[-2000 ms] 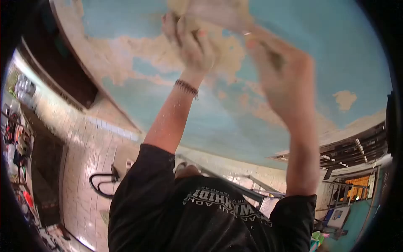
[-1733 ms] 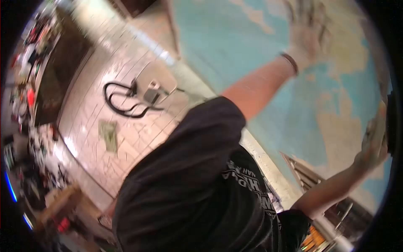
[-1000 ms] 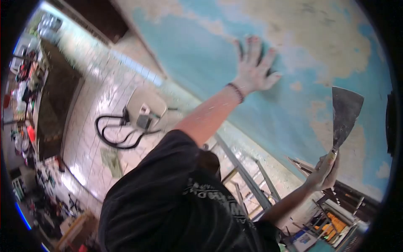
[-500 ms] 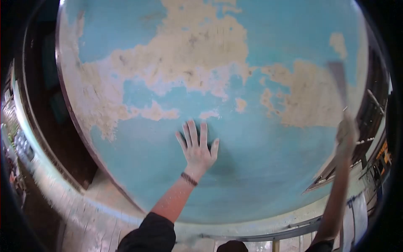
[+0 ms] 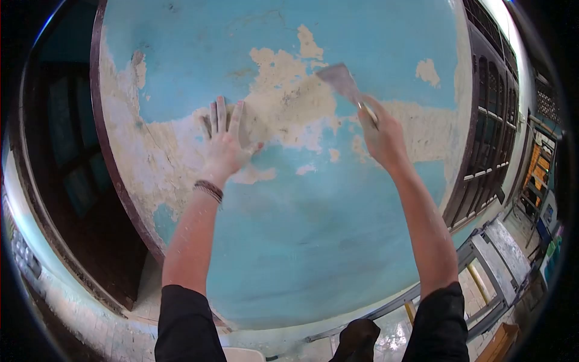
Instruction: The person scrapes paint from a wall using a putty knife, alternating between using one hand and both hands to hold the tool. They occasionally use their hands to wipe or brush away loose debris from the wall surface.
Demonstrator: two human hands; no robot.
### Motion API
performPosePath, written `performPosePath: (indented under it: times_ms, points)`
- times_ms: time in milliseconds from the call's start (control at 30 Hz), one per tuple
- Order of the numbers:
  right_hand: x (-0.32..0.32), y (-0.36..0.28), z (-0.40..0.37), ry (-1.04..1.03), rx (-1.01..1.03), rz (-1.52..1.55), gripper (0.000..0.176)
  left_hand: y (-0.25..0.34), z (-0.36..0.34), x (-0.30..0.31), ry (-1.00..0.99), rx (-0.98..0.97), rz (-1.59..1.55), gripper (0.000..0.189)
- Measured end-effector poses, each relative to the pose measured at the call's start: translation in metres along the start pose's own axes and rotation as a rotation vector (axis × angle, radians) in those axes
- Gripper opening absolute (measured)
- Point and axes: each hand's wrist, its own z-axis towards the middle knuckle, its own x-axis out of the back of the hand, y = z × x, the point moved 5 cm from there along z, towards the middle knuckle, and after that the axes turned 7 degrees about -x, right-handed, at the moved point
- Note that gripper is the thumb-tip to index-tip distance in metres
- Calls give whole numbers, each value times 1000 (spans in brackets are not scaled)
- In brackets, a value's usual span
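The step in hand looks to be scraping the blue paint off the wall (image 5: 313,241). The right hand (image 5: 386,136) has its grip closed round the handle of a scraper (image 5: 339,81), which tilts up and to the left, its blade over the right edge of the large bare patch (image 5: 274,111), near the middle of the wall; whether the blade touches the surface, I cannot tell. The left hand (image 5: 226,149) holds nothing: its fingers point up, somewhat apart, and the palm seems to rest against the wall, left of the scraper, perhaps as a brace. A dark door (image 5: 75,157) stands to the left and a barred window (image 5: 491,127) to the right, with a metal frame (image 5: 487,259) near the lower right. The next move would seem to call for setting the blade low and flat under the paint's edge, pushing firmly, and keeping the left fingers clear of its path.
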Motion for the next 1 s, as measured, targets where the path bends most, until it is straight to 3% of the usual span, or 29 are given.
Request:
performPosePath:
  times_ms: [33,100,167,233,467,667,867,1000]
  points:
    - [-12,-4,16,55,58,-33,35,-5,3,1,-147,28,36,100]
    - [-28,-17,34,120,113,-72,36,-6,5,-4,-194,41,35,105]
    - [-35,-39,40,75,-43,-252,38,-7,6,-7,-246,55,40,110]
    - [-36,-56,58,109,-52,-230,38,-6,6,-6,-344,105,39,110]
    - [-47,-84,23,-3,-179,-297,38,-6,6,-3,-380,109,13,110]
    - [-37,-109,76,29,-225,-216,42,-9,9,-1,-353,115,-28,112]
    - [-63,-100,38,37,-182,-332,37,-10,5,-2,-366,112,-61,117]
    - [-44,-102,78,74,-159,-305,39,-8,3,0,-397,129,-72,122]
